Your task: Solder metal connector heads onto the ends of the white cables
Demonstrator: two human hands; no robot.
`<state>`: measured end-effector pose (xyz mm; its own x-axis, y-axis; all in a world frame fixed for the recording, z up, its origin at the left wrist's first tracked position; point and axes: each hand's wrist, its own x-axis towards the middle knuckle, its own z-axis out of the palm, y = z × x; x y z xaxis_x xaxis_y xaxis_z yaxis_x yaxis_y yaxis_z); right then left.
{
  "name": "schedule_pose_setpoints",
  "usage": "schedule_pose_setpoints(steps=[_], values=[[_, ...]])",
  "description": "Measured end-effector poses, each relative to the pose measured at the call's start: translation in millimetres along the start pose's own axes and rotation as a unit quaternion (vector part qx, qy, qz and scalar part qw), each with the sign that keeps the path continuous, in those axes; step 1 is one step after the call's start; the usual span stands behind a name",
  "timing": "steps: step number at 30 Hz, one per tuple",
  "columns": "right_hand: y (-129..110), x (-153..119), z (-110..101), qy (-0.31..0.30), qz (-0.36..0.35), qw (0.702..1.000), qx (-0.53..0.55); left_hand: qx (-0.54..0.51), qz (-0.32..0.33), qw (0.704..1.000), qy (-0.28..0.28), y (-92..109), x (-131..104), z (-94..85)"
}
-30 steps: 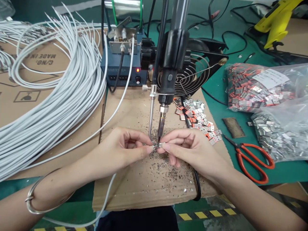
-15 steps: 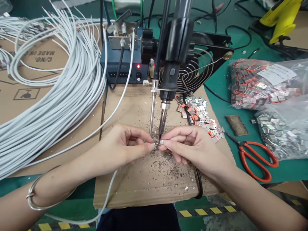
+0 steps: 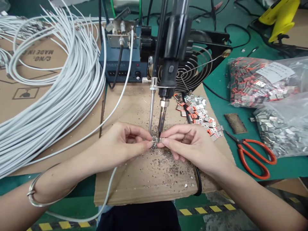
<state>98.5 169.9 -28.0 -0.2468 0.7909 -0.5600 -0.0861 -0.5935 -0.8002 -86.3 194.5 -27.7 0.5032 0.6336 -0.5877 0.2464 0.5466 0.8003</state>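
My left hand point(image 3: 130, 142) is closed in a pinch left of the soldering iron's tip, on the end of a white cable point(image 3: 111, 183) that hangs below it; the cable's tip is mostly hidden by the fingers. Facing it, my right hand point(image 3: 186, 142) pinches a small metal connector point(image 3: 162, 140) just right of the tip. The upright soldering iron point(image 3: 162, 117) comes down between both hands, its tip at the connector. Beside it, a thin metal feed tube point(image 3: 152, 109) ends near my left fingertips.
Loose connectors point(image 3: 199, 112) lie on the cardboard point(image 3: 134, 183). Orange-handled scissors point(image 3: 258, 157), a brown pad point(image 3: 235, 123) and connector bags point(image 3: 250, 81) are at right. A white cable bundle point(image 3: 81, 83) fills the left. Behind stand a blue soldering station point(image 3: 130, 71) and fan point(image 3: 194, 69).
The red light on the station has dimmed. The connector in my right hand shows slightly less, and the small gap between my hands looks a little wider. The whole view has shifted slightly.
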Motion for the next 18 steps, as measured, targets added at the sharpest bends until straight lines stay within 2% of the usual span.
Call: schedule_pose_setpoints(steps=[12,18], values=[[1.7,0.6,-5.6,-0.026,-0.017,0.999,-0.02,-0.019,0.011,1.0,-0.015,0.8,-4.6,1.9],[-1.5,-1.1,0.4,0.017,0.004,1.0,-0.006,0.006,0.001,1.0,0.002,-0.2,0.7,1.9]])
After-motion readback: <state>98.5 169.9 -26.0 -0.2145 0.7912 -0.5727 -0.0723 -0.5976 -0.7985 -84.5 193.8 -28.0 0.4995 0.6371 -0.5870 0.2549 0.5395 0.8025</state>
